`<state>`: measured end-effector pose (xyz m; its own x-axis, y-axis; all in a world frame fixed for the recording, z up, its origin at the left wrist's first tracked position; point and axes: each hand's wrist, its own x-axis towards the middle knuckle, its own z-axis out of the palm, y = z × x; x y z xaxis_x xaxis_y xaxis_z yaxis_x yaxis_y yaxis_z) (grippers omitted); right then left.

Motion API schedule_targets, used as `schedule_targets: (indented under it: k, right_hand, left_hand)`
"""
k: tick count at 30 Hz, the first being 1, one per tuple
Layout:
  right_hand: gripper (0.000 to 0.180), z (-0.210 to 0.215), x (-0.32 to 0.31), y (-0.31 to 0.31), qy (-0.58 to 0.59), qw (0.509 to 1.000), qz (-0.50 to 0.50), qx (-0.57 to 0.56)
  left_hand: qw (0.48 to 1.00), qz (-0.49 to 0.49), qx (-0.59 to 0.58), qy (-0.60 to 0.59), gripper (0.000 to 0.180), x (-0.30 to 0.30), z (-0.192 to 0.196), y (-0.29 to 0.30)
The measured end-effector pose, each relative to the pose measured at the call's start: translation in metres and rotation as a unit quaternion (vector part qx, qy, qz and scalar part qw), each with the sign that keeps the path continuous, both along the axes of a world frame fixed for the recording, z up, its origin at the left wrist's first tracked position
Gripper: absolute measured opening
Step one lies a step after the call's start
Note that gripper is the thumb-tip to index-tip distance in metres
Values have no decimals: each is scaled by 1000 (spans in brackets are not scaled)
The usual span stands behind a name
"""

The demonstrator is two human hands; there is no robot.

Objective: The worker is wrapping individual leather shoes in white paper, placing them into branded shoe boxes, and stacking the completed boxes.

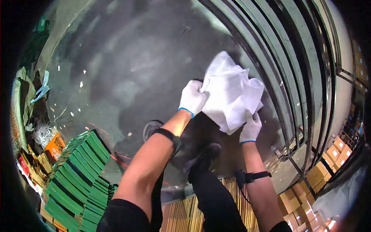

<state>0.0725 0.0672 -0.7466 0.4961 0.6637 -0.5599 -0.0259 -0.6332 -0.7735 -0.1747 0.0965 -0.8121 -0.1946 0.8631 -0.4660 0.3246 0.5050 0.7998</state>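
Between my two gloved hands hangs a crumpled sheet of thin white material (227, 94), partly folded, with a curled edge on its right side. My left hand (192, 97), in a white glove with a blue cuff, pinches the sheet's left edge. Lower on the right, my right hand (251, 127), gloved the same way, has its fingers closed on the bottom right edge. The sheet is held over the dark floor (131, 73). Whether it is cloth, foam or plastic, I cannot make out.
Black metal rails (278, 73) run along the right. A stack of green slats (79, 178) stands at lower left beside an orange box (56, 145) and scraps. Cardboard boxes (317, 176) are piled at lower right. Flat cardboard (185, 214) lies behind my feet.
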Motion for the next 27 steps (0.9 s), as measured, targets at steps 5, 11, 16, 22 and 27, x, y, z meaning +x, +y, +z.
schedule_targets:
  k: [5, 11, 16, 22, 27]
  right_hand:
    - [28, 58, 1, -36, 26, 984, 162, -64]
    - [41, 115, -30, -55, 240, 963, 101, -68]
    - [55, 227, -87, -33, 387, 918, 13, -87]
    - [53, 341, -16, -70, 562, 808, -100, -146]
    - [53, 564, -139, -18, 693, 718, -66, 10]
  left_hand:
    - [965, 88, -173, -175, 33, -58, 41, -57]
    - [807, 235, -235, -488, 59, -94, 123, -80]
    - [818, 239, -245, -462, 57, -135, 196, -106]
    - [755, 394, -163, -498, 46, -165, 361, -109]
    - [994, 40, 65, -75, 28, -189, 478, -149]
